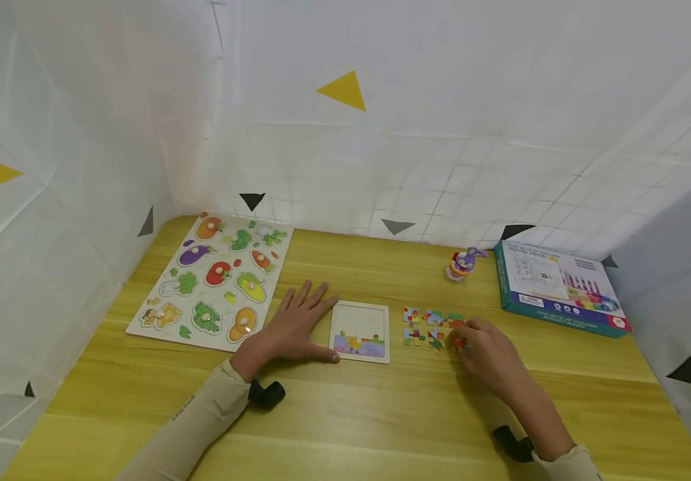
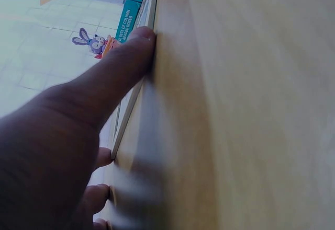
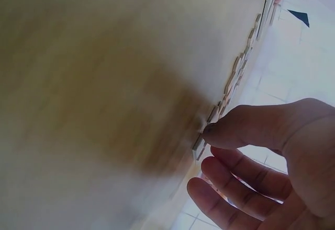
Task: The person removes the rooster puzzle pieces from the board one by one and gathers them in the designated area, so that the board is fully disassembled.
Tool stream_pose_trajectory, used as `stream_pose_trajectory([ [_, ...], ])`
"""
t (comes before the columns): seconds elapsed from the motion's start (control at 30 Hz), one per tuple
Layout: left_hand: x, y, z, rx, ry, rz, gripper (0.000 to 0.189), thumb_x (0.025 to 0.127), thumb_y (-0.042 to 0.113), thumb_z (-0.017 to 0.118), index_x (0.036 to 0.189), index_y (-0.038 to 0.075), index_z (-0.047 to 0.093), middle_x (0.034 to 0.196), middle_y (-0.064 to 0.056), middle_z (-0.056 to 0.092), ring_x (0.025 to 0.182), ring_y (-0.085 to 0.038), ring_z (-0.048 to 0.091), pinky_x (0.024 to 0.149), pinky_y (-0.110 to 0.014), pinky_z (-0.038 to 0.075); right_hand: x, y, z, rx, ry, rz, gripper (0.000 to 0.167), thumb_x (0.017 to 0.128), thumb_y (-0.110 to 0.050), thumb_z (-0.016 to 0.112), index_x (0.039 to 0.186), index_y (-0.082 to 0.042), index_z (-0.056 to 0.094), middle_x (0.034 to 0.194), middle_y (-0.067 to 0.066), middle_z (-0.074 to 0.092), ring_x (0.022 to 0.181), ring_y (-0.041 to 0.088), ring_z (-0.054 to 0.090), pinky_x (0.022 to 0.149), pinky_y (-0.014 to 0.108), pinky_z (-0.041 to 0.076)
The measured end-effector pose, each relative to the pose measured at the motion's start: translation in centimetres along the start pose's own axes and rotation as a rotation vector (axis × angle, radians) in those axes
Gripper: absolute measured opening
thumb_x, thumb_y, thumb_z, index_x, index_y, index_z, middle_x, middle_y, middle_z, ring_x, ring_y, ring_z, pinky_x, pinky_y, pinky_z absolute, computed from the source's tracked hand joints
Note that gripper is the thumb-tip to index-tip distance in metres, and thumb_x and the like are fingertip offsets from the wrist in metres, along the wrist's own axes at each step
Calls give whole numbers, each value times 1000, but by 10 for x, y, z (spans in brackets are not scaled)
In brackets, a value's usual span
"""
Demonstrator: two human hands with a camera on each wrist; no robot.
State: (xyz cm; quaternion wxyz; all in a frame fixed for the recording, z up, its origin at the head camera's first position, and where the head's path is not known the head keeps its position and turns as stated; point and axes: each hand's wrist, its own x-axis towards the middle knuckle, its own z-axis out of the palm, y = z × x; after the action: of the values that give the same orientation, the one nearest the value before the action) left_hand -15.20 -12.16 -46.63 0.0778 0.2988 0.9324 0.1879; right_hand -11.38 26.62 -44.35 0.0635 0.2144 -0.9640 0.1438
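Note:
A small square puzzle tray (image 1: 362, 308) lies flat, with several joined puzzle pieces (image 1: 358, 344) along its lower edge. My left hand (image 1: 294, 327) is spread at the tray's left side; its thumb (image 2: 137, 39) touches the tray edge in the left wrist view. Right of the tray, several loose puzzle pieces (image 1: 412, 336) lie in two rows. At the right end of the lower row, my right hand (image 1: 492, 354) pinches a mostly red puzzle piece (image 1: 456, 343), partly hidden by the fingers. In the right wrist view, the thumb (image 3: 225, 128) presses on this piece at table level.
A vegetable knob board (image 1: 161, 314) lies at the left, close by my left hand. Behind the loose pieces stands a purple rabbit figurine (image 1: 464, 263). A boxed toy set (image 1: 561, 287) sits at the back right. White sheeting (image 1: 441, 167) rises behind the wooden table (image 1: 351, 421).

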Motion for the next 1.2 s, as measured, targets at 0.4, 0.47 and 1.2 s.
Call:
stream_pose_trajectory([
  [0.4, 0, 0, -1, -11, 0, -3, 110, 76, 76, 68, 161, 18, 25, 167, -11, 8, 151, -38, 0, 118, -60, 2, 5, -24, -5, 59, 31, -19, 31, 70, 8, 79, 98, -5, 75, 97, 7, 65, 86, 24, 62, 69, 43, 54],
  [0.47, -1, 0, -1, -11, 1, -6, 110, 76, 75, 68, 161, 18, 26, 167, -11, 8, 151, -38, 0, 118, -60, 2, 9, -30, -4, 78, 32, -26, 29, 72, 7, 79, 97, -6, 75, 97, 7, 66, 87, 24, 62, 69, 43, 54],
  [1.2, 0, -1, 1, -5, -5, 0, 111, 77, 77, 66, 161, 18, 24, 167, -11, 8, 151, -38, -1, 118, -59, 1, 32, -79, 21, 111, 42, -206, 24, 75, 0, 79, 98, -6, 74, 94, 3, 64, 76, 14, 58, 64, 31, 51],
])
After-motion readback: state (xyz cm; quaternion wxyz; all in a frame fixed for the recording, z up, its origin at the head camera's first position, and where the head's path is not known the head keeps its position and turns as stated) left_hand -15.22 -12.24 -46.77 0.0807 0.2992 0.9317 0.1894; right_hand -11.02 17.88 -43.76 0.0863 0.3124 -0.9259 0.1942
